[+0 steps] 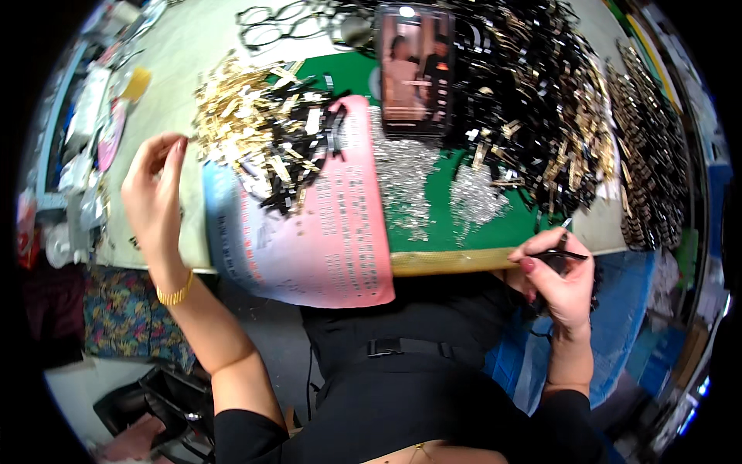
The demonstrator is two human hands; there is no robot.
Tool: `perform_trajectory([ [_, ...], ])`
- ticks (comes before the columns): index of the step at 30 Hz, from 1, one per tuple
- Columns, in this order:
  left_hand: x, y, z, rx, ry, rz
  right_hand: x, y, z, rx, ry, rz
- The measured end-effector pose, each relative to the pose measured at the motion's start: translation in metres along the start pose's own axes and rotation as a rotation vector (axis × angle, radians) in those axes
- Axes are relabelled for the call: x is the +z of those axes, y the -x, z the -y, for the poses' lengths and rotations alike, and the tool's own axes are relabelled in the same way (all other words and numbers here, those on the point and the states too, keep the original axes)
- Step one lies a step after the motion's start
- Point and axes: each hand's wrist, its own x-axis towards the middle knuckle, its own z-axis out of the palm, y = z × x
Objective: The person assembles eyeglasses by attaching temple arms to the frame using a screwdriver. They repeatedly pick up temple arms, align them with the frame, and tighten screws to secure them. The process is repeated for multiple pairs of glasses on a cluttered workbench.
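Note:
My left hand (pixel 158 185), a gold bracelet at its wrist, is raised at the left edge of a pile of gold strips (pixel 232 108). Its fingers curl in toward the thumb, and whatever they may pinch is too small to make out. Beyond the table's front edge at the right, my right hand (pixel 560 278) is closed around a slim black piece (pixel 563 254). A thin bright tip (pixel 567 223) shows just above these fingers. Small black strips (pixel 297 158) mix with the gold ones, partly on a pink and blue printed sheet (pixel 355 232).
Heaps of small silver pieces (pixel 406 182) lie on a green mat (pixel 433 232). A phone (pixel 417 73) showing a video stands behind them. A large black and gold heap (pixel 533 100) fills the right. Bundled dark strips (pixel 649 155) hang farther right; blue plastic (pixel 610 332) drapes below.

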Motion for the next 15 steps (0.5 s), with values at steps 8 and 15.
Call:
perform_trajectory([
  [8, 0.095, 0.133, -0.134, -0.399, 1.244, 0.791, 0.048, -0.002, 0.004, -0.045, -0.312, 0.453],
  [15, 0.103, 0.169, -0.128, -0.366, 0.994, 0.938, 0.047, -0.01, 0.009, 0.009, -0.075, 0.079],
])
